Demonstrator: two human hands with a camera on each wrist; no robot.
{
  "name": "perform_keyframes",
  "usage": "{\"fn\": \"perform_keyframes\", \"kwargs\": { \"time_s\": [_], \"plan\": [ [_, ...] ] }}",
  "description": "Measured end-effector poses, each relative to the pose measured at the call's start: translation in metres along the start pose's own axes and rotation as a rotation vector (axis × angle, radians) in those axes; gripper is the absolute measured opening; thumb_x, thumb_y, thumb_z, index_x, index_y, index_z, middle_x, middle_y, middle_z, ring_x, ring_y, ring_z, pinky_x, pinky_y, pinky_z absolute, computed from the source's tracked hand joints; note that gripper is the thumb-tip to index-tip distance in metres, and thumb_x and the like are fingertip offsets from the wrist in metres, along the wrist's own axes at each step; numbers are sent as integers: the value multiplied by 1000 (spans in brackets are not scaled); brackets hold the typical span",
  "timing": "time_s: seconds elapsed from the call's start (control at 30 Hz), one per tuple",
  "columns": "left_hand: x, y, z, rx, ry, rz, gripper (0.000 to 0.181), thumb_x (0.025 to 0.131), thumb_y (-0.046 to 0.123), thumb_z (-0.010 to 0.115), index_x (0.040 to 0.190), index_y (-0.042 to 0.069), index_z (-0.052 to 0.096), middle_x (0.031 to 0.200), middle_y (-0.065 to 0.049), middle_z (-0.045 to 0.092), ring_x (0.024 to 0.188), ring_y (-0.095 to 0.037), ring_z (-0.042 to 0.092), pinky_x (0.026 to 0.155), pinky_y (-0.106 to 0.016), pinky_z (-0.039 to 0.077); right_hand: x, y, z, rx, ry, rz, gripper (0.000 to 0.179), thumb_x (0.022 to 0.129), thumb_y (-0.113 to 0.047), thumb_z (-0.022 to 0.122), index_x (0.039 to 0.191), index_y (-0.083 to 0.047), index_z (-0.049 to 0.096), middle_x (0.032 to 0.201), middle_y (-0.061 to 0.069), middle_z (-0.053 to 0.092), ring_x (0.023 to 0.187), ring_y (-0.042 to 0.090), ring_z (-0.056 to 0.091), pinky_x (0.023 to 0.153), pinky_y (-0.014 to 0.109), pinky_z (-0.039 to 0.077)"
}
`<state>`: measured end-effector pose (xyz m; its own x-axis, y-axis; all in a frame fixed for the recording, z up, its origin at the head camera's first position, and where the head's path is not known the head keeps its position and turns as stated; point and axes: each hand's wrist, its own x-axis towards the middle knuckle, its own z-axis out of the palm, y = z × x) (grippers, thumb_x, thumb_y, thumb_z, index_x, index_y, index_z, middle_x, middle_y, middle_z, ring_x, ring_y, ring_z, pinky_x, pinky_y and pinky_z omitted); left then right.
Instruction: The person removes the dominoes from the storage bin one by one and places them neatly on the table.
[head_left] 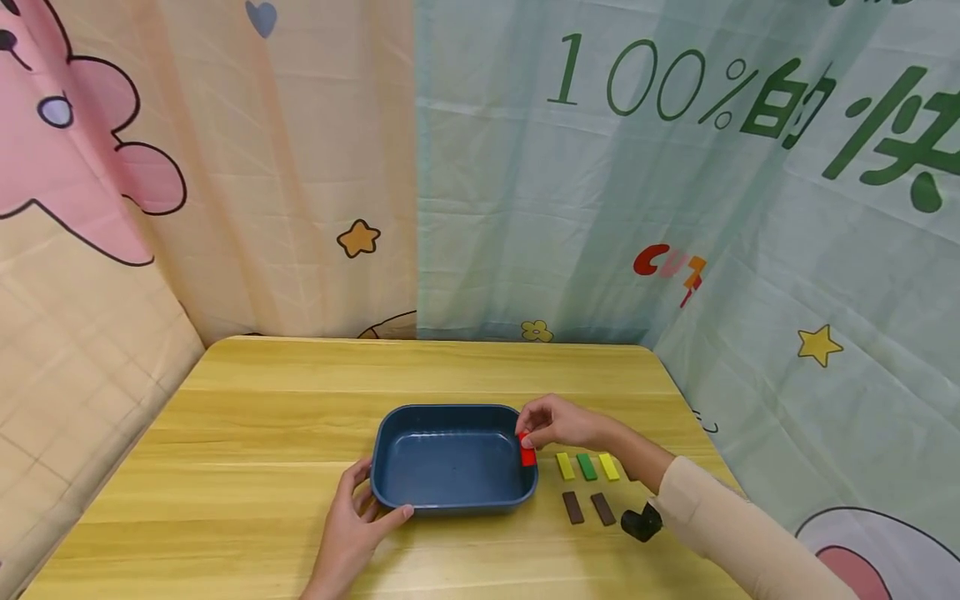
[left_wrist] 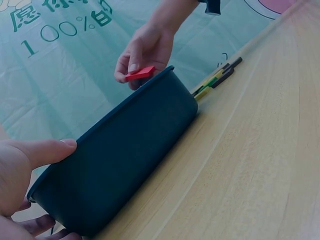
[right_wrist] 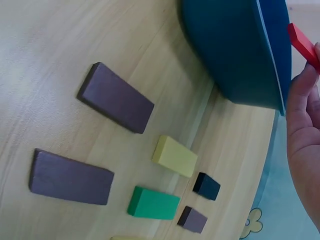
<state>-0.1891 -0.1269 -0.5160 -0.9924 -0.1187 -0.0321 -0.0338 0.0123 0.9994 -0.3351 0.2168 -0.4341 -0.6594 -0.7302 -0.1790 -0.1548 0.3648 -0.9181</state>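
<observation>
A dark blue rectangular basin (head_left: 453, 460) sits on the table, with no block visible inside it in the head view. My left hand (head_left: 352, 517) holds its near left corner, thumb by the front rim and fingers along the left side. Over the basin's right edge, my right hand (head_left: 551, 421) pinches a red block (head_left: 528, 451) between thumb and fingers. Flat blocks lie right of the basin: a yellow block (head_left: 565, 467), a green block (head_left: 587, 467), another yellow block (head_left: 608, 467) and two dark brown blocks (head_left: 573, 507). The right forearm partly hides other dark blocks.
Wood-grain table (head_left: 247, 467) surface extends around the basin. Printed curtains (head_left: 487, 208) hang behind it and along both sides. A black device (head_left: 641, 523) is at the right wrist, close to the brown blocks. The right wrist view shows a small black block (right_wrist: 206, 186) near the yellow one.
</observation>
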Motion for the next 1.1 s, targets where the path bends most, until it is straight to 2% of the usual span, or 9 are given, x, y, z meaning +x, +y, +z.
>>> {"fn": "perform_keyframes", "kwargs": {
  "time_s": [0.13, 0.33, 0.43, 0.67, 0.87, 1.0, 1.1],
  "plan": [
    [-2, 0, -1, -6, 0, 12, 95, 79, 5, 89, 155, 2, 32, 152, -26, 37, 138, -45, 45, 106, -43, 43, -13, 7, -3, 16, 28, -11, 23, 97, -4, 69, 111, 14, 65, 89, 10, 71, 81, 35, 66, 85, 59, 55],
    [-3, -1, 0, -6, 1, 28, 97, 79, 5, 89, 156, 0, 30, 153, -27, 37, 137, -46, 46, 107, -45, 42, -34, 25, -8, 20, 113, 0, 26, 98, -5, 68, 112, 16, 62, 94, 9, 69, 84, 20, 65, 83, 40, 58],
    [-2, -1, 0, -4, 3, 28, 97, 79, 6, 89, 156, 1, 30, 152, -27, 38, 136, -46, 47, 107, -45, 42, -46, 34, -10, 9, 144, 6, 30, 99, -6, 67, 114, 19, 59, 95, 10, 68, 86, 21, 64, 83, 36, 57],
    [-2, 0, 0, -8, 2, 48, 93, 79, 5, 89, 154, 1, 34, 149, -26, 41, 134, -45, 49, 106, -45, 44, -78, 47, -13, 8, 232, 16, 33, 100, -9, 68, 115, 18, 59, 100, 12, 67, 90, 24, 64, 86, 37, 58],
    [-2, -1, 2, -27, -15, 52, 94, 78, 4, 90, 153, 0, 34, 148, -26, 40, 135, -45, 48, 104, -42, 47, -107, 61, -15, 42, 259, 45, 34, 100, -10, 67, 116, 19, 58, 100, 14, 68, 88, 24, 66, 82, 39, 58],
    [-2, -3, 1, -17, -6, 49, 95, 78, 5, 90, 154, 0, 33, 149, -27, 40, 135, -46, 48, 105, -44, 45, -117, 69, -13, 65, 291, 62, 34, 99, -10, 68, 117, 18, 60, 100, 14, 69, 86, 22, 64, 77, 36, 57],
    [-3, -3, -2, 1, 12, 46, 95, 78, 7, 90, 154, -1, 32, 149, -27, 40, 135, -47, 48, 105, -47, 44, -120, 75, -11, 90, 302, 61, 34, 99, -9, 68, 117, 19, 60, 103, 15, 69, 88, 21, 64, 79, 34, 57]
  ]
}}
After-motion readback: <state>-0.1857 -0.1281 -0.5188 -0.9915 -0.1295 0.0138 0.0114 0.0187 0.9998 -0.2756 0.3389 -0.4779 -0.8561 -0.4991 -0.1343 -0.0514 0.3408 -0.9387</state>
